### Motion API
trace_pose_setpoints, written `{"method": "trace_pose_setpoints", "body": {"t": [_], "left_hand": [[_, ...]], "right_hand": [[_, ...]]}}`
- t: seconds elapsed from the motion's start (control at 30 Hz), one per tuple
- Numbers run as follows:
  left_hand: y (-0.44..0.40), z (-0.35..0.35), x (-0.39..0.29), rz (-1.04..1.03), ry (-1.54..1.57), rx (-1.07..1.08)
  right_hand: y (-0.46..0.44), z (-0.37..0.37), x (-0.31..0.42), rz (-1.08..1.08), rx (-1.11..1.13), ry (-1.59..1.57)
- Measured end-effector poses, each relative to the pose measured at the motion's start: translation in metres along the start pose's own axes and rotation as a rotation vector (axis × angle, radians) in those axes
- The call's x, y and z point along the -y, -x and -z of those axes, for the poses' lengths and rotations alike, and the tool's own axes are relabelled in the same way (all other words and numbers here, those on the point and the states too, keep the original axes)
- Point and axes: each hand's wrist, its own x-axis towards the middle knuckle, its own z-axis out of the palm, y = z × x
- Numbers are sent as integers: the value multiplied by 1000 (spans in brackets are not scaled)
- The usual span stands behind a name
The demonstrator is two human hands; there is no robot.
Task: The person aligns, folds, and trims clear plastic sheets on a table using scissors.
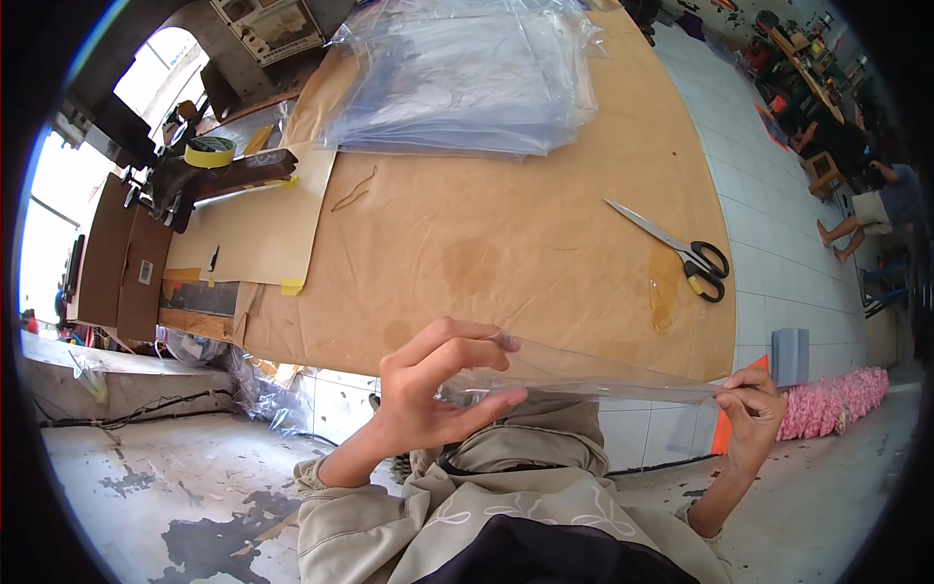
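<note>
One strip-like piece of clear plastic (603, 377) is held stretched along the near edge of the table (545, 282), toward the near right corner. Its right end is pinched between the thumb and curled fingers of the right hand (754, 409), which is raised just outside that corner. The other end is passed between the thumb and fingers of the left hand (418, 380); that grip is spread, with the thumb held below and the bent fingers above, all pointed to the right. Whether the plastic is pressed by the left fingertips cannot be told.

By the right edge of the table, one pair of scissors (681, 255) is laid, its blades pointed toward the far left. One thin loop of string (355, 190) is left of the middle. At the far edge, one stack of clear plastic bags (467, 88) is piled; its layers cannot be counted. Near the left edge, one cream sheet (258, 229) is spread, with one tape dispenser (243, 177) and one yellow tape roll (209, 151) set at its far side. Past the right edge, one pink bundle (837, 401) is seen.
</note>
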Motion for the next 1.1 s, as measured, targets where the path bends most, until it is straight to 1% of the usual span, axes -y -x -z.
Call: {"method": "trace_pose_setpoints", "body": {"t": [0.17,0.27,0.37,0.4,0.5,0.53,0.63,0.67,0.77,0.87,0.97,1.1], "left_hand": [[4,1,-2,3,-102,-28],[3,9,6,97,211,15],[-4,8,0,385,538,-31],[-4,11,2,465,610,19],[-15,22,2,703,664,274],[-14,22,4,610,483,332],[-18,30,3,625,182,570],[-23,30,-2,681,157,569],[-23,29,-3,717,190,545],[-21,27,-4,706,176,493],[-14,28,1,605,144,475],[-11,30,6,495,237,492]], "right_hand": [[-2,1,0,-18,25,-24],[-5,2,2,31,61,-9],[-6,8,-4,101,133,35],[-6,8,-3,82,136,13],[-7,4,1,42,138,-23],[-7,4,3,36,140,-15],[-7,5,6,3,139,15],[-8,4,7,-7,138,25],[-9,3,6,-11,157,23],[-10,3,8,-45,171,12],[-13,2,10,-89,174,13],[-19,-1,8,-198,148,-25]]}}
